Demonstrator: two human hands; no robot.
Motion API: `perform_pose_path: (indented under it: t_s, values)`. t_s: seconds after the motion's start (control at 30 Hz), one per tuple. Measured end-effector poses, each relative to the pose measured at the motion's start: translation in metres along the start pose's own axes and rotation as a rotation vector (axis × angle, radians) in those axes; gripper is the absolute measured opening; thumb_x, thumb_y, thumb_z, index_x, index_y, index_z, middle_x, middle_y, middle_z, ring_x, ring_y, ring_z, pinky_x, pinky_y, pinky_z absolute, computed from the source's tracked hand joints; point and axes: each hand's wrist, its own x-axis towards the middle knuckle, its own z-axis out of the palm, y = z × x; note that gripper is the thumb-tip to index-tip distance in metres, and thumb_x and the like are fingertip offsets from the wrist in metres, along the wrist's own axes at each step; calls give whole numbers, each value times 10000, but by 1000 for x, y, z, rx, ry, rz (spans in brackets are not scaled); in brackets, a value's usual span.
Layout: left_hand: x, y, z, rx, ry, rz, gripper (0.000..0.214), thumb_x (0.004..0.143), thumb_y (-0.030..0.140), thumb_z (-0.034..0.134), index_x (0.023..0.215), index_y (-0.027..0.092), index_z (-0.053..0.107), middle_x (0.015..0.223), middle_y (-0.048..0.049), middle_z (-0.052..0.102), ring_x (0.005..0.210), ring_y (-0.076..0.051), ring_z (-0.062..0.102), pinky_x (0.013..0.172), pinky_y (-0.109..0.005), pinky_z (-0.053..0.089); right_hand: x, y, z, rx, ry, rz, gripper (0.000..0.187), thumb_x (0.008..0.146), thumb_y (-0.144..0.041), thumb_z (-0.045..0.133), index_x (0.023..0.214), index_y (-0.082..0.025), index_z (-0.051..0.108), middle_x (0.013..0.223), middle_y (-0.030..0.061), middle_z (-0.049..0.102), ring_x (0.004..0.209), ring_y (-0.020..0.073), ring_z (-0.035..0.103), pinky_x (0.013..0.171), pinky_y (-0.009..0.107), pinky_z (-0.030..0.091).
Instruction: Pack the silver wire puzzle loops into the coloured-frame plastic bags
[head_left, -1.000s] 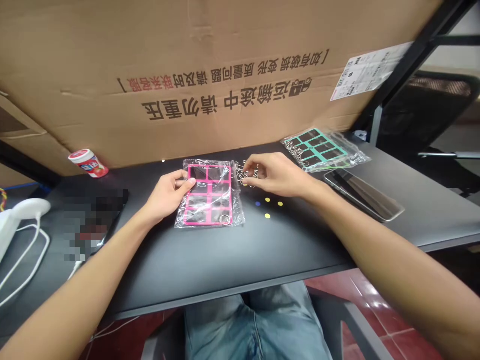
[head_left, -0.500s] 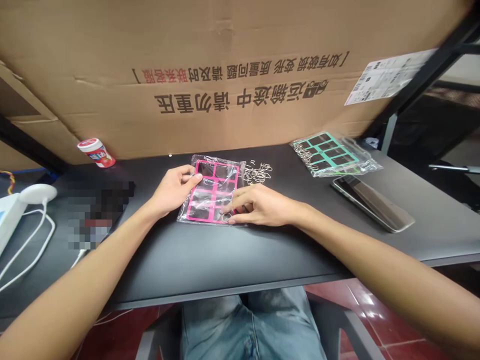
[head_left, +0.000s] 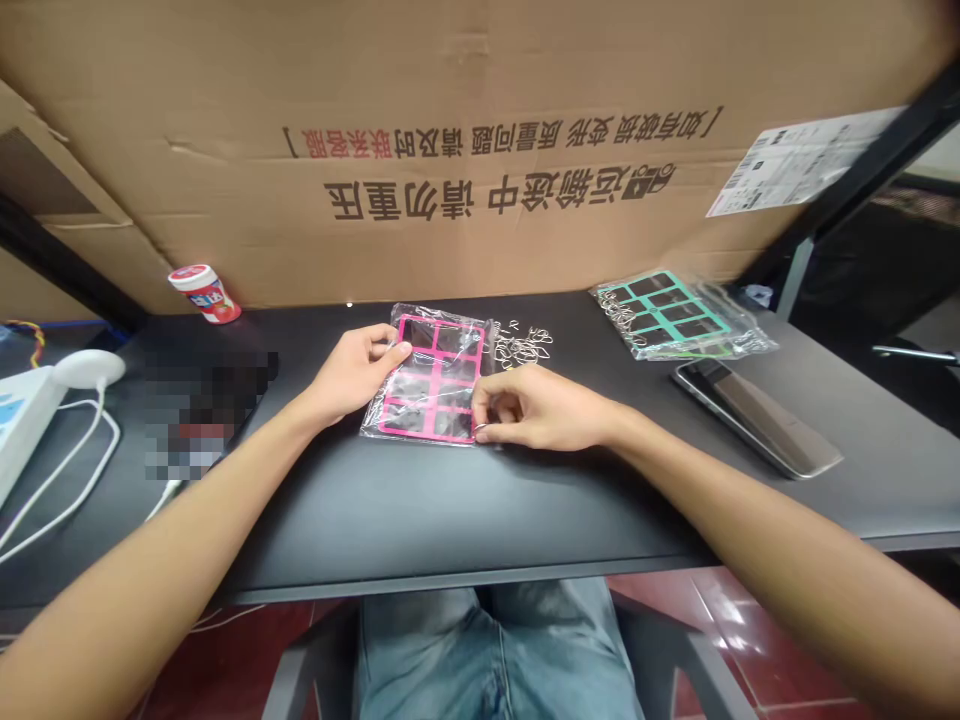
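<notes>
A clear plastic bag with a pink windowed frame inside it lies on the black desk. My left hand grips the bag's upper left edge, thumb on top and fingers curled at the side. At the lower right corner of the bag, my right hand is closed in a pinch. A thin metal ring shows partly between its thumb and fingertips; the rest is hidden. Just beyond that hand, several loose metal rings lie in a pile by the bag's right edge.
Bagged teal frames with rings lie at the back right, near a smartphone. A red and white bottle stands at the back left. White cables run along the left side. Behind the desk rises a cardboard sheet.
My right hand has drawn slightly right, and its fingers have closed on the ring that lay on the bag. My left hand keeps its grip. The view has shifted a little.
</notes>
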Motion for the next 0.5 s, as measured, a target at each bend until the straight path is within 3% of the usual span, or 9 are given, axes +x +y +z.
perform_pose_path:
  t_s: [0.1, 0.2, 0.3, 0.4, 0.5]
  values:
    - [0, -2, 0, -27, -11, -10, 443, 929, 606, 778, 1071, 191, 721, 860, -53, 788, 668, -186, 710, 592, -280, 562, -2, 11, -12, 48, 171, 48, 270, 892, -449, 808, 910, -201, 703, 737, -12, 694, 603, 138, 571, 592, 284, 410]
    - [0, -3, 1, -26, -11, 13, 404, 946, 589, 763, 1006, 194, 700, 805, -32, 755, 640, -167, 676, 563, -258, 519, -4, 26, -27, -166, 491, 102, 272, 854, -405, 826, 1010, -202, 736, 881, 27, 752, 661, 163, 604, 668, 324, 463]
    - [-1, -2, 3, -34, 11, 51, 386, 963, 577, 738, 950, 197, 673, 757, -10, 704, 604, -145, 625, 540, -243, 475, -3, 34, -34, -347, 675, 121, 279, 854, -365, 818, 1070, -205, 744, 963, 58, 752, 686, 182, 599, 759, 382, 500]
    - [-2, 0, 5, -67, 46, 70, 382, 962, 577, 726, 983, 198, 685, 797, -18, 715, 627, -154, 628, 561, -254, 485, -1, 31, -27, -218, 703, 52, 232, 927, -431, 772, 1024, -221, 771, 1086, 89, 732, 774, 199, 629, 782, 394, 533]
    - [-1, 0, 6, -115, 112, 93, 375, 949, 574, 733, 995, 207, 672, 780, -11, 705, 618, -156, 609, 571, -265, 489, 2, 22, -15, -60, 622, 5, 259, 947, -486, 767, 1030, -244, 807, 1213, 101, 700, 897, 218, 649, 756, 370, 555]
